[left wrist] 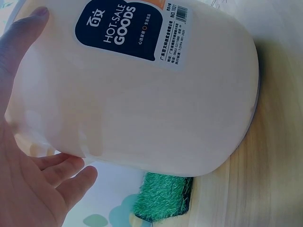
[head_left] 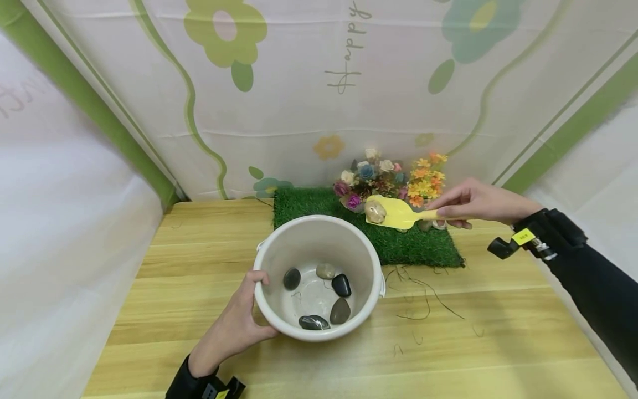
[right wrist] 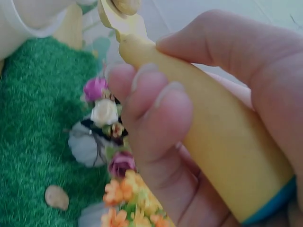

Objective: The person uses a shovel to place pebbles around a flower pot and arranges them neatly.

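A white plastic bucket (head_left: 294, 244) stands on the wooden table, with several grey, black and pale stones on its floor. My left hand (head_left: 239, 316) grips the bucket's left rim, fingers over the edge and thumb along the outer side. In the left wrist view the thumb lies against the labelled wall (left wrist: 128, 109). My right hand (head_left: 478, 202) holds a yellow toy shovel (head_left: 401, 213) by its handle (right wrist: 203, 123). On the shovel's blade rests a tan stone (head_left: 375, 211), above the grass mat and to the right of the bucket's far rim.
Behind the bucket lies a green artificial grass mat (head_left: 418, 252). Mixed roses (head_left: 366, 172) and orange-yellow flowers (head_left: 426, 180) stand along its back. A small tan stone (right wrist: 57, 197) lies on the grass. Dark loose strands (head_left: 423, 299) are scattered on the table; a printed curtain (head_left: 299, 111) hangs behind.
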A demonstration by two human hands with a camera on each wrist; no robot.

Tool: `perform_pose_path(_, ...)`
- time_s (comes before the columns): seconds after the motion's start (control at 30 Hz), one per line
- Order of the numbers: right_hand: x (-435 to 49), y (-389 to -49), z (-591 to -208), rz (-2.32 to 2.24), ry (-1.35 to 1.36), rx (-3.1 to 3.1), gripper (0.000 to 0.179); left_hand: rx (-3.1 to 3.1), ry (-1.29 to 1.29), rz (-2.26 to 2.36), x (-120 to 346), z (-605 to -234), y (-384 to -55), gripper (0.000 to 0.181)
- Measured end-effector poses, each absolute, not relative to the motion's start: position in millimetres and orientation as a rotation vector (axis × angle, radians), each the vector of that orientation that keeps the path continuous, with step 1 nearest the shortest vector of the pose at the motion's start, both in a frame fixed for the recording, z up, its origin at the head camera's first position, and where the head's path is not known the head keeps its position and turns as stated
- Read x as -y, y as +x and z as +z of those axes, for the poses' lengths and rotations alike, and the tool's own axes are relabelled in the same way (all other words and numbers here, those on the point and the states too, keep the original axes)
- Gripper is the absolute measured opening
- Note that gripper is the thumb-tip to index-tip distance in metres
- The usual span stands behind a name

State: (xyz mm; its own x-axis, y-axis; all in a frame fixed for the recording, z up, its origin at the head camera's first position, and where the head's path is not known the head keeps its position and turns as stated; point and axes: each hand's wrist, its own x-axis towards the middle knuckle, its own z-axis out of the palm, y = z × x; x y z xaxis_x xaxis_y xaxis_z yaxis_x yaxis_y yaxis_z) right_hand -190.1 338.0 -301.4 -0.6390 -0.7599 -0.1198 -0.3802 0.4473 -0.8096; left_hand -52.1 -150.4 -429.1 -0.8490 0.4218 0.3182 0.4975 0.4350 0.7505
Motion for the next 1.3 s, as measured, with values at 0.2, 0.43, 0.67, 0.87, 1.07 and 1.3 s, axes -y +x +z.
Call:
perform_pose_path(0.2,-359.7,-192.9,-320.5,-1.141,-0.877,-2.226,0.028,2.598,-0.821,-1.393,150.1,-428.6,-51.7,0.075)
perform_pose_path(0.43,-376.7,-193.6,-350.0,-1.201,-0.84,-2.19,0.03,2.583,-0.833,-1.4,150.0,-428.5,-52.1,0.075)
perform_pose_path(0.67,-388.9,-194.3,-377.6,-1.22,-0.704,-2.23,0.034,2.578,-0.841,-1.415,149.9,-429.4,-52.6,0.073)
perform_pose_path(0.87,-395.9,-200.2,-399.4,-1.27,-0.62,-2.237,0.035,2.574,-0.846,-1.413,149.1,-428.5,-53.1,0.074)
perform_pose_path(1.07,-398.4,-206.2,-415.6,-1.26,-0.557,-2.294,0.037,2.558,-0.864,-1.431,140.5,-399.1,-44.0,0.071)
perform_pose_path(1.3,-396.4,-210.4,-427.7,-1.206,-0.507,-2.341,0.037,2.561,-0.856,-1.403,146.0,-421.1,-50.5,0.074)
